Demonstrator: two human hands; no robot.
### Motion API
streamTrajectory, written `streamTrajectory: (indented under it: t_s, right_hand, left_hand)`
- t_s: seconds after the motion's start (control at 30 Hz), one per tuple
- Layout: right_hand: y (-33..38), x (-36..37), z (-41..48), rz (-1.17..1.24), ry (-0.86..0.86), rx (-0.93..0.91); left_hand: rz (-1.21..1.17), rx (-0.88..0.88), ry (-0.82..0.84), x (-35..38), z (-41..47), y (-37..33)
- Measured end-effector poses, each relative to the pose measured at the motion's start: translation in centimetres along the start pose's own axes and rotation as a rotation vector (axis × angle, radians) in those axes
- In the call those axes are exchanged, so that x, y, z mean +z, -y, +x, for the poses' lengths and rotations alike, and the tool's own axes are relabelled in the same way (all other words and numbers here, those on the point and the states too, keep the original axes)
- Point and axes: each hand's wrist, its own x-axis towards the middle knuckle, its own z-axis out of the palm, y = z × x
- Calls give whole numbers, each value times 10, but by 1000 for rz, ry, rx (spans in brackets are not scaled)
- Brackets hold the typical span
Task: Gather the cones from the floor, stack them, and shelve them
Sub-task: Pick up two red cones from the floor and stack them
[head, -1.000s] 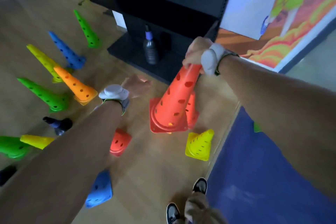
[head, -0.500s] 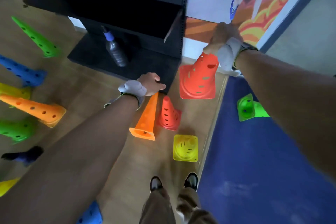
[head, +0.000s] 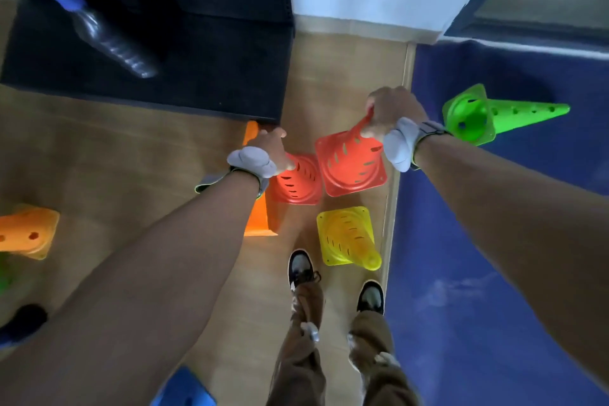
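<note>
My right hand [head: 392, 112] grips the tip of a red-orange cone [head: 351, 165] and holds it above the wooden floor. Just to its left a second red cone [head: 298, 184] stands on the floor. My left hand [head: 270, 150] is closed around its top, which the hand hides. An orange cone [head: 258, 221] sits right behind my left wrist, partly covered by it. A yellow cone [head: 346, 237] stands near my feet. A green cone [head: 478, 115] lies on its side on the blue mat to the right.
The black shelf unit's low base [head: 204, 69] fills the upper left, with a plastic bottle [head: 108, 39] lying on it. Another orange cone [head: 29, 231] is at the left edge and a blue cone [head: 184, 389] at the bottom. The blue mat [head: 494, 273] borders the floor on the right.
My right hand has lowered the red-orange cone beside the standing red cone. My left hand has shifted from the orange cone's tip onto the red cone's top. The view has tilted down.
</note>
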Motion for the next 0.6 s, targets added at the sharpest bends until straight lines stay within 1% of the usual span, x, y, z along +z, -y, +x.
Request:
streamTrajectory:
  t_s: [0.1, 0.23, 0.3, 0.4, 0.53, 0.6]
  right_hand:
    - [-8, 28, 25, 44, 48, 51]
    - [-18, 51, 52, 65, 50, 52]
    - [-21, 59, 61, 70, 42, 58]
    - [-24, 68, 71, 82, 26, 71]
    - [-25, 62, 63, 54, -2, 73]
    - [-23, 48, 51, 38, -32, 80]
  left_hand:
    - [96, 22, 119, 23, 37, 6]
    - [175, 45, 196, 45, 71, 3]
    - [219, 54, 169, 56, 86, 6]
    - [200, 49, 101, 70, 106, 13]
    - [91, 86, 5, 43, 105, -3]
    - [131, 107, -94, 13, 92, -14]
